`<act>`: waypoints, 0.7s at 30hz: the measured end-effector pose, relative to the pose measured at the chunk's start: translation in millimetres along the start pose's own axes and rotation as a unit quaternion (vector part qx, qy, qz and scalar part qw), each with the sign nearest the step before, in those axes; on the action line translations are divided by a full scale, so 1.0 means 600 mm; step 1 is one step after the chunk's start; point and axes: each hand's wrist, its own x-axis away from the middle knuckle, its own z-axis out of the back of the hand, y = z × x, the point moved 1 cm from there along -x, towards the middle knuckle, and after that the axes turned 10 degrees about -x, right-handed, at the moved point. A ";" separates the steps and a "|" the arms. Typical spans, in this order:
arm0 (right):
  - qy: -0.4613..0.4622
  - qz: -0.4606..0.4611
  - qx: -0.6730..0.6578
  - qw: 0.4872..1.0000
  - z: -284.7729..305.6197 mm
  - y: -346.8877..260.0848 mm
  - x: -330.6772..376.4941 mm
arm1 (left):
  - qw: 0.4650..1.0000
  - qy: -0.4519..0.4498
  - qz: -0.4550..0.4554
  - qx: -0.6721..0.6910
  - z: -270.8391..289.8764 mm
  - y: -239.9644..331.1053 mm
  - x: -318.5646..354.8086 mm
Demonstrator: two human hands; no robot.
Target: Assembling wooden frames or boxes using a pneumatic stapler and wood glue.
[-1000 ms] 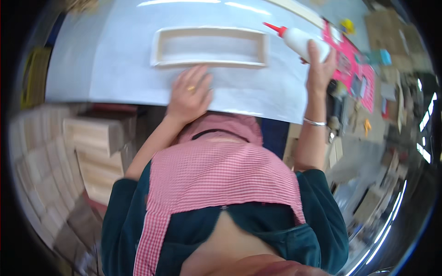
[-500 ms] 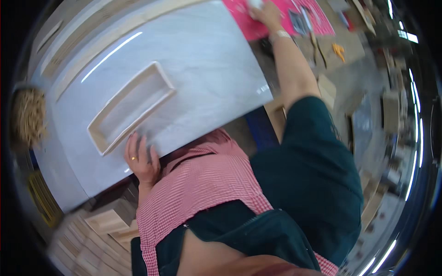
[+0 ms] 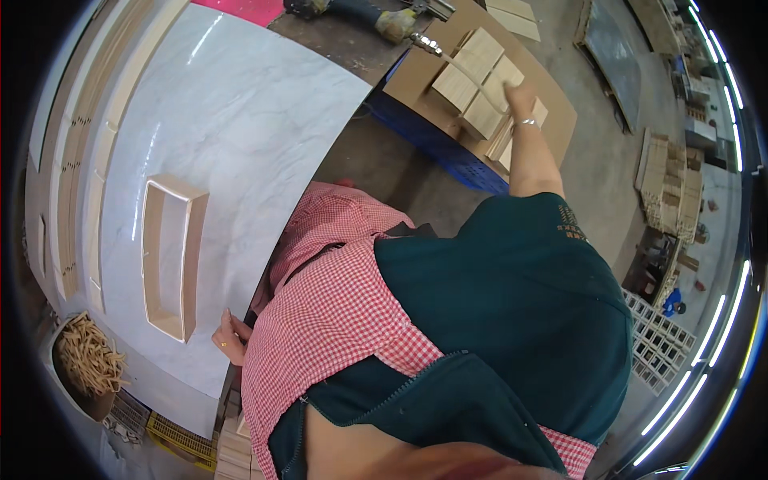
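Observation:
At the upper right my right hand (image 3: pixel 522 98) reaches over small pale wooden boards (image 3: pixel 470 70) laid out on a brown cardboard sheet (image 3: pixel 552 88). Its thumb lies against the edge of one board and the other fingers are mostly hidden behind it; the hand looks closed on that board. My left hand (image 3: pixel 231 339), with a ring on one finger, rests at the table's near edge. Its fingers are loosely bent and slightly apart, with nothing visible in them. Close by it on the white marbled table (image 3: pixel 264 128) stands a long, narrow wooden frame (image 3: pixel 190 264).
A power tool (image 3: pixel 392 24) with a metal coupling and pale hose lies beyond the boards. Below the cardboard is a blue crate (image 3: pixel 440 142). Long wooden strips (image 3: pixel 104 160) line the table's far left side. A container of wood sticks (image 3: pixel 88 356) stands at lower left.
My view has turned to the right. My right hand has left the white item on the pink sheet and moved to the boards. My left hand's fingers, flat beside the frame before, are now bent.

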 end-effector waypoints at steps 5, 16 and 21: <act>-0.043 -0.161 -0.045 0.985 -0.092 0.052 0.053 | 0.978 -0.114 0.023 0.176 -0.036 -0.058 0.049; -0.082 -0.210 -0.024 0.974 -0.048 -0.022 0.121 | 0.998 0.029 0.027 0.044 -0.014 0.065 0.037; -0.123 -0.221 -0.020 0.967 -0.074 0.004 0.089 | 0.981 -0.103 0.148 0.069 -0.014 0.061 0.019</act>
